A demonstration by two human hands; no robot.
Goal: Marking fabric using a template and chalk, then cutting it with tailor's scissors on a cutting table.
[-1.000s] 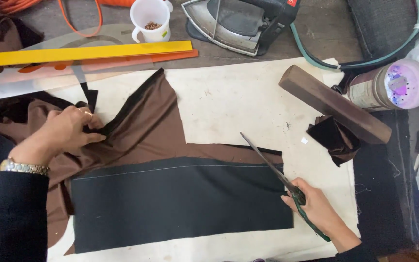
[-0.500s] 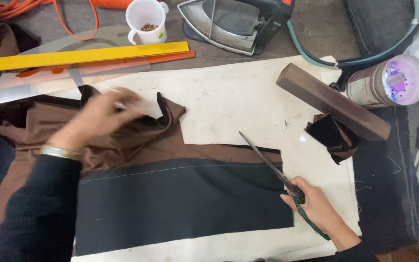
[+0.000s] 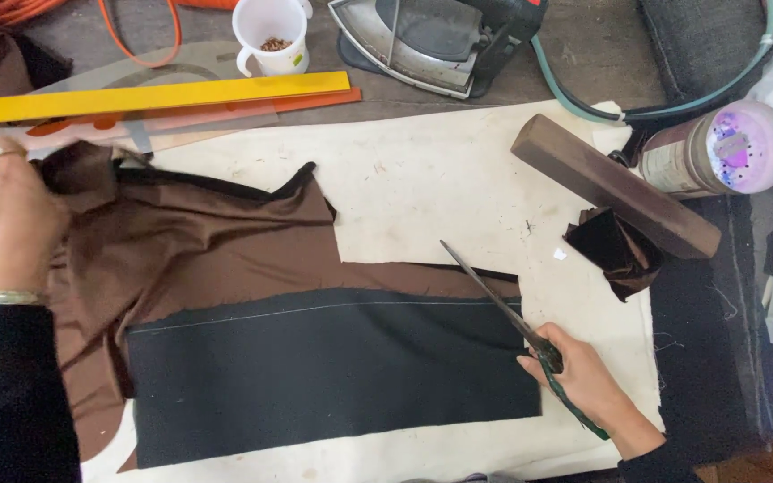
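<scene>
Cutting step in hand: right hand grips scissors, blades closed, pointing eleven o'clock; left hand bunches brown fabric at nine o'clock. Next cut likely needs cloth flattened.

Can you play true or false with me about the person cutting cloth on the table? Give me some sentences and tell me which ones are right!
1. The right hand holds green-handled scissors. True.
2. The left hand grips the shiny brown fabric. True.
3. The white plastic cup lies tipped over. False: it stands upright.
4. The long yellow ruler lies on the black cloth rectangle. False: it lies beyond the brown fabric.
</scene>
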